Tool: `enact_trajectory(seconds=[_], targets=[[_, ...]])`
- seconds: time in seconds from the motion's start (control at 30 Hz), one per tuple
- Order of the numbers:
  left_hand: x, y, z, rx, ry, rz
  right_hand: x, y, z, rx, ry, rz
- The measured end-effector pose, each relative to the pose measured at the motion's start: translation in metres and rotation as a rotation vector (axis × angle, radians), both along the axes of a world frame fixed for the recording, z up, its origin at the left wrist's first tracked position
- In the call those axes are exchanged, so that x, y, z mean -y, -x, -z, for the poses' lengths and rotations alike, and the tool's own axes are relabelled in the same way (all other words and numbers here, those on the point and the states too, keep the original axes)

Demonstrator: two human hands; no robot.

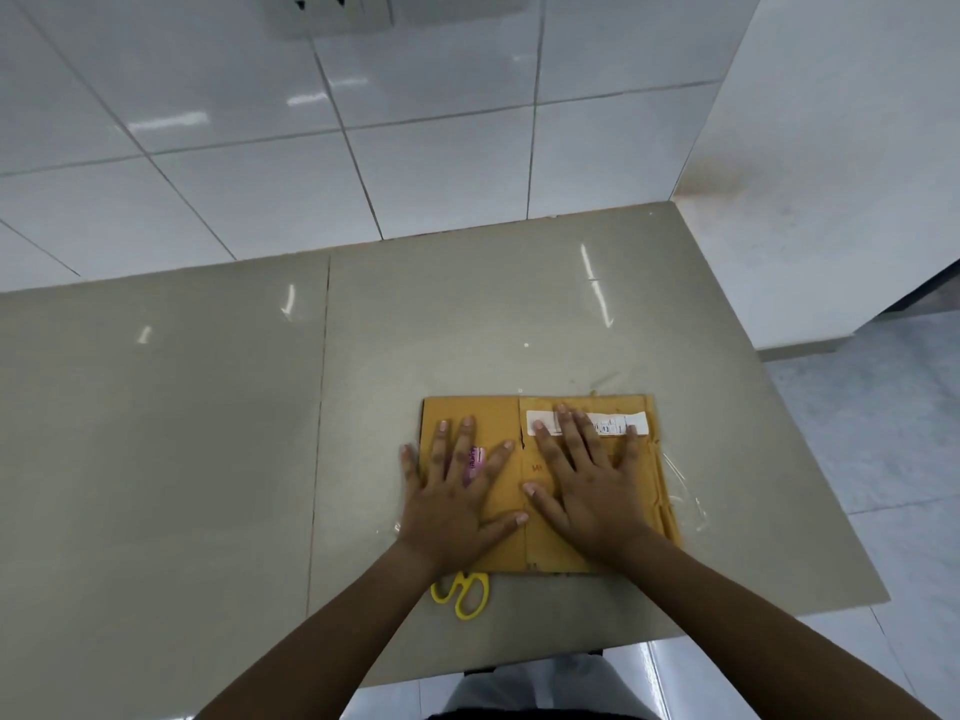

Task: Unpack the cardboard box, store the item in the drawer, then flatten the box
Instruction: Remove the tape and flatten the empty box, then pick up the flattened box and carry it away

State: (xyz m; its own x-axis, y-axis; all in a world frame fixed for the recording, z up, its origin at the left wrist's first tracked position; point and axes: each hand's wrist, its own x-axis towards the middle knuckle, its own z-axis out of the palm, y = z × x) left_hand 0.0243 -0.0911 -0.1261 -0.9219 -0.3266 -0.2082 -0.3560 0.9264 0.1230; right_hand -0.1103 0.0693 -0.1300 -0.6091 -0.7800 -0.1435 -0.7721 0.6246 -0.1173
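cardboard box (540, 532) – flattened on counter (208, 433) | left hand (449, 504), right hand (589, 493) – both hands spread flat, pressing it

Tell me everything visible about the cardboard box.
The flattened brown cardboard box lies flat on the grey tabletop, creased down its middle, with a white printed label near its far edge and clear tape along its right side. The left hand and right hand press on it, fingers spread.
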Motion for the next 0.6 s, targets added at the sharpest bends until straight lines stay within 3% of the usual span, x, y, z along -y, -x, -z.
enact_trajectory(seconds=[0.1, 0.2, 0.27, 0.33, 0.4, 0.47, 0.6], targets=[[-0.001, 0.003, -0.010, 0.079, -0.027, -0.009, 0.001, 0.003, -0.005, 0.020, -0.009, -0.005], [0.004, 0.007, -0.026, 0.092, -0.251, -0.096, -0.002, 0.007, -0.018, 0.071, 0.108, 0.052], [0.008, 0.004, -0.038, -0.190, -0.429, -0.335, -0.009, 0.004, -0.028, 0.052, 0.309, 0.258], [0.012, 0.000, -0.048, -0.373, -0.431, -0.665, -0.020, -0.003, -0.038, 0.013, 0.493, 0.542], [0.018, -0.002, -0.054, -0.278, -0.415, -0.849, -0.027, -0.008, -0.045, 0.096, 0.494, 0.760], [0.021, 0.000, -0.058, -0.166, -0.532, -0.894, -0.031, -0.012, -0.048, 0.209, 0.439, 0.887], [0.020, 0.009, -0.071, -0.204, -0.754, -0.957, -0.028, -0.012, -0.055, 0.349, 0.581, 1.078]])
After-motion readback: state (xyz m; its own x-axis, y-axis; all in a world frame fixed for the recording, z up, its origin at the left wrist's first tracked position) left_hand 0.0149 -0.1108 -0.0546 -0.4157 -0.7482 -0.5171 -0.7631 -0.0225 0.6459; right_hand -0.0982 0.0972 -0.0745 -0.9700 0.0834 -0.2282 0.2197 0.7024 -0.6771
